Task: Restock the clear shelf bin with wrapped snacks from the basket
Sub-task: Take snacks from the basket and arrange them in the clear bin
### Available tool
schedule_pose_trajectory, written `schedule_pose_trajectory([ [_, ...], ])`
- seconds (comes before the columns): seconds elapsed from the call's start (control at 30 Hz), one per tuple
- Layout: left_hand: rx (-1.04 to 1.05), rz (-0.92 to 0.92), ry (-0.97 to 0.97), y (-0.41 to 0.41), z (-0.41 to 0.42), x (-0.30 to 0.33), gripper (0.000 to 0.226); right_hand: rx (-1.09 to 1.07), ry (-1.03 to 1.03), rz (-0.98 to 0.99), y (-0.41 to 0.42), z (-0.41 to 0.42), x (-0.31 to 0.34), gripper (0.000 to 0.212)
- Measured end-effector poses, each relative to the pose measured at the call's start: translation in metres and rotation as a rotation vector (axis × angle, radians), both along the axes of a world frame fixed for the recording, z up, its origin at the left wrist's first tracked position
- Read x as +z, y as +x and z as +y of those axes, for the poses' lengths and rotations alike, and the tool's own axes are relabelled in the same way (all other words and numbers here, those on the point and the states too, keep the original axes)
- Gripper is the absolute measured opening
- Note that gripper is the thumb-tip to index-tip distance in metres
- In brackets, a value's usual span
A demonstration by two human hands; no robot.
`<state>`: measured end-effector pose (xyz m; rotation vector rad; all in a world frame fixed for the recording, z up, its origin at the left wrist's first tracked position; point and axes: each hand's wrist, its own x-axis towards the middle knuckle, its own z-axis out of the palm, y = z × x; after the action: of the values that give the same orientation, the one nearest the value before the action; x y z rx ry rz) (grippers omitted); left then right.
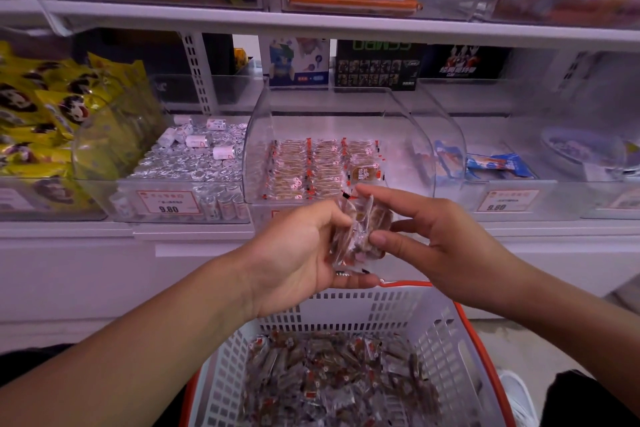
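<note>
I hold a small bundle of wrapped snacks [360, 236] between my two hands, in front of the clear shelf bin [337, 149] and above the basket [433, 329]. My left hand [298, 253] curls around the bundle from the side and below, and my right hand [440, 236] pinches it from the other side, thumb low and forefinger on top, so the hands are together on the same packets. The wrappers are thin, glossy film with red ends, and the brown flat pieces inside are blurred; I cannot count how many I hold. The bin is hard transparent plastic with a curved hood, and inside it the same snacks stand in three tidy rows, with one packet lying flat on the right row. The basket is white slotted plastic with an orange rim, and loose packets lie in a heap on its bottom; its near edge is cut off by the frame. The price tag on the bin front is hidden behind my hands.
</note>
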<state>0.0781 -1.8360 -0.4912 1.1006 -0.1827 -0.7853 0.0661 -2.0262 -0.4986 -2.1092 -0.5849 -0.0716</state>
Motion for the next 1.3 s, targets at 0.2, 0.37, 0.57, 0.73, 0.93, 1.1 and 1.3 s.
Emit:
schedule_pose_trajectory([
  [0.2, -0.014, -0.04, 0.017, -0.002, 0.008, 0.004, 0.031, 0.112, 0.149, 0.1, 0.003, -0.004, -0.001, 0.051],
  [0.37, -0.035, -0.046, 0.152, -0.001, 0.006, 0.002, 0.034, 0.127, -0.003, 0.06, 0.002, -0.003, -0.001, 0.068],
  [0.57, -0.027, -0.069, 0.171, 0.009, 0.006, 0.014, 0.051, 0.134, -0.27, -0.068, 0.01, -0.009, 0.029, 0.039],
  [0.73, 0.141, -0.127, 0.105, 0.022, 0.009, 0.026, 0.048, 0.035, -0.291, -0.154, 0.023, -0.007, 0.049, 0.028],
  [0.93, 0.073, -0.262, 0.082, 0.033, 0.011, 0.031, 0.064, 0.078, -0.467, -0.143, 0.054, 0.014, 0.068, 0.029],
  [1.1, 0.623, -0.648, 0.61, 0.068, 0.029, 0.027, 0.025, -0.007, -0.796, -0.23, 0.125, 0.006, 0.086, 0.027],
  [1.3, 0.375, -1.405, 1.102, 0.082, 0.052, 0.011, 0.019, -0.021, -1.372, 0.015, 0.202, 0.002, 0.037, 0.024],
])
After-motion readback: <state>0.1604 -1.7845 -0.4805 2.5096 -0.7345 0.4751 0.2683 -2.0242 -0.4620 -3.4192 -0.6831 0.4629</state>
